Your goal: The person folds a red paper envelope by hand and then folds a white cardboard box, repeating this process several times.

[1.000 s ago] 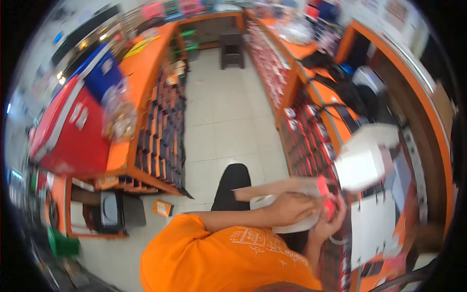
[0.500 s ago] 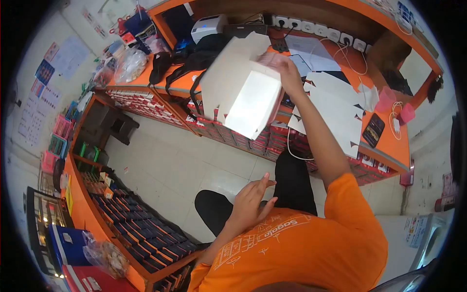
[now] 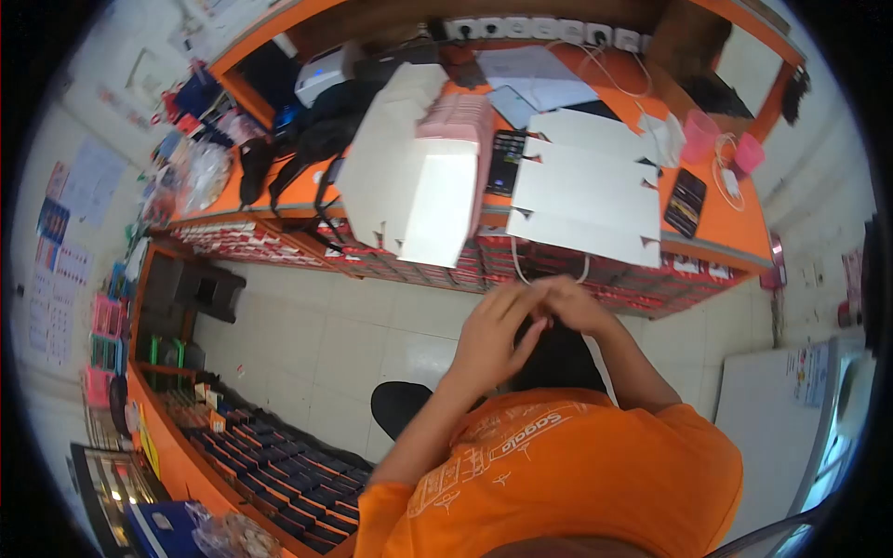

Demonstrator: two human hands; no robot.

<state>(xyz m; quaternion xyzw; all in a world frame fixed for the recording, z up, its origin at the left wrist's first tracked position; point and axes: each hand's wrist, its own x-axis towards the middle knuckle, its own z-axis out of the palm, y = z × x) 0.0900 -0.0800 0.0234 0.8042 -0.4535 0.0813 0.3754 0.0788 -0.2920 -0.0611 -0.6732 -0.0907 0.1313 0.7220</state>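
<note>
Both hands meet in front of my body, above my dark-clad leg. My left hand (image 3: pixel 495 337) has its fingers stretched toward the other hand and its thumb apart; nothing shows in it. My right hand (image 3: pixel 574 304) touches the left fingertips, its own fingers bent, blurred and partly hidden. Beyond them on the orange counter (image 3: pixel 744 223) stands a stack of folded pink boxes (image 3: pixel 462 119), with a white flap (image 3: pixel 439 200) hanging at its front. Left of it are white flat cardboard pieces (image 3: pixel 383 172). A notched white cardboard sheet (image 3: pixel 586 186) lies to the right, nearest my right hand.
A phone (image 3: pixel 686 202) and pink cups (image 3: pixel 699 138) sit at the counter's right. Behind are a tablet (image 3: pixel 513 107), papers (image 3: pixel 539 76) and a row of sockets (image 3: pixel 521 30). Black bags (image 3: pixel 326 121) lie left. A shelf of dark boxes (image 3: pixel 279 474) stands lower left.
My right hand has let go of the pink box stack and come back to meet my left hand. The view has turned, shifting the counter items left.
</note>
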